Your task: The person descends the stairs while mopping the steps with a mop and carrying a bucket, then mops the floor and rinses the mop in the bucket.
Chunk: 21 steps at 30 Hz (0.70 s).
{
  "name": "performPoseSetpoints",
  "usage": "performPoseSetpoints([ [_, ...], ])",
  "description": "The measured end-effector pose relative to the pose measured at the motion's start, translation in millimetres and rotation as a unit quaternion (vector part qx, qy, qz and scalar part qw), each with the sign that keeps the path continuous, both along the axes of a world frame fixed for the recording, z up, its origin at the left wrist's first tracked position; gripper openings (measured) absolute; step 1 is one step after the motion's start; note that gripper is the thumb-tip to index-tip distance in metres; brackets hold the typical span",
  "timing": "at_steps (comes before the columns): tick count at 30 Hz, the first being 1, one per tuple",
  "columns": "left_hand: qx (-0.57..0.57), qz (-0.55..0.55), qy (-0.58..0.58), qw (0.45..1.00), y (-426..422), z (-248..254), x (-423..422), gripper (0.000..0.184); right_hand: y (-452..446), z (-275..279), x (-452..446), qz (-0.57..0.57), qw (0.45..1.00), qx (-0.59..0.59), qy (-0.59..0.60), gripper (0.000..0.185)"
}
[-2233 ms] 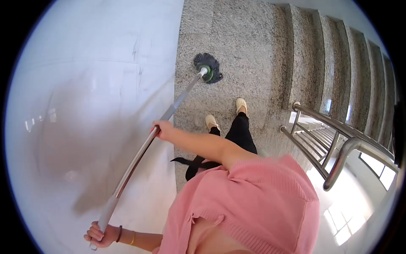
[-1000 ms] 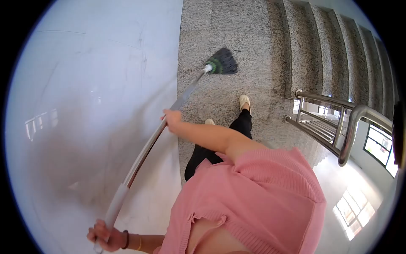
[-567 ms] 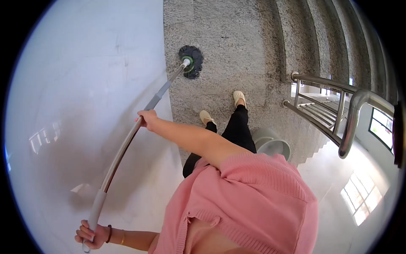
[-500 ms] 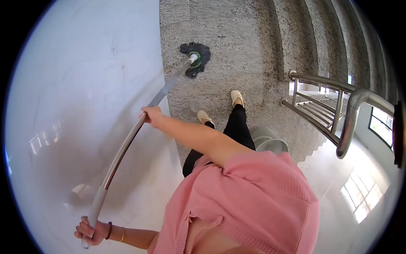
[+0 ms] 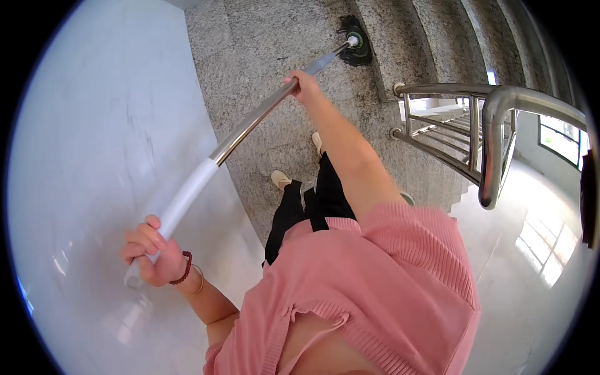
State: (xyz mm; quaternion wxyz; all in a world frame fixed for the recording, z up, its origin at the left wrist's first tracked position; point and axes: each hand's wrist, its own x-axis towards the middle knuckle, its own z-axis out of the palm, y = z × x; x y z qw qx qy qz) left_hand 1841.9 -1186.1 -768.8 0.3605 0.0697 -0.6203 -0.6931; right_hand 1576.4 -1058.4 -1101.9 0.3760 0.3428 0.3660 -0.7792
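A mop with a steel pole reaches diagonally across the view. My left hand is wrapped round its white grip near the top end, at the lower left. Farther down the pole, my right hand grips it just above a grey sleeve. The dark, stringy mop head with a green centre lies on the speckled stone floor, against the foot of the lowest stair. My right arm is stretched forward; my left elbow is bent close to my body.
Speckled stone stairs rise at the upper right. A steel handrail stands to the right of my legs. A smooth white wall runs along the left. Behind my right arm, a bucket's rim barely shows.
The mop head has slid right and away from me, from beside the wall to the stair. Both hands moved forward and right with the pole. My arm now hides most of the bucket.
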Motion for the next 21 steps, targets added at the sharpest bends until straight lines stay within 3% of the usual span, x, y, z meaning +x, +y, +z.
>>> performPoseSetpoints([
  [3,-0.045,-0.01,-0.034,0.998,4,10,29,0.008,-8,8,23,-0.022,1.0,0.008,-0.008,0.014],
  [8,-0.05,0.043,-0.038,0.997,-23,41,133,0.011,-49,24,133,0.043,0.998,0.035,-0.029,0.011],
  [11,-0.05,0.151,-0.053,0.986,-38,73,213,0.008,-88,56,223,0.059,0.997,-0.001,-0.046,0.012],
  [12,-0.062,0.198,-0.062,0.976,-37,86,239,0.007,-100,68,253,0.098,0.994,0.022,-0.048,0.012],
  [15,-0.089,0.199,-0.064,0.974,-42,136,310,0.008,-142,92,344,0.202,0.977,0.036,-0.057,0.014],
  [17,-0.145,0.235,-0.079,0.958,-40,165,336,0.015,-165,120,388,0.249,0.964,-0.009,-0.097,0.015],
  [20,-0.137,0.198,-0.07,0.968,-34,194,336,0.018,-207,124,439,0.284,0.948,-0.08,-0.123,0.014],
  [21,-0.19,0.205,-0.089,0.956,-32,196,330,0.02,-219,122,448,0.287,0.944,-0.091,-0.134,0.014],
])
